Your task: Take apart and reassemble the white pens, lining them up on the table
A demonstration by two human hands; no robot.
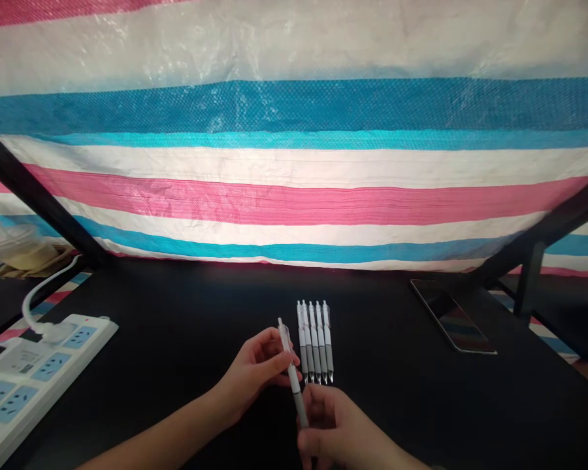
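Observation:
A white pen with a grey grip (293,377) is held at a slant between both hands, its clicker end up. My left hand (257,369) pinches its upper part between thumb and fingers. Around the grey lower end, the fingers of my right hand (330,421) are closed, and they hide the tip. Just beyond the hands, several similar pens (315,339) lie side by side in a row on the black table (200,313), clickers pointing away from me and tips toward me.
A white power strip (53,365) with a plugged-in cable lies at the left. A dark phone or tablet (451,316) rests at the right. Striped sheeting (294,202) hangs behind, between dark slanted bars. A plastic cup (17,245) stands at the far left.

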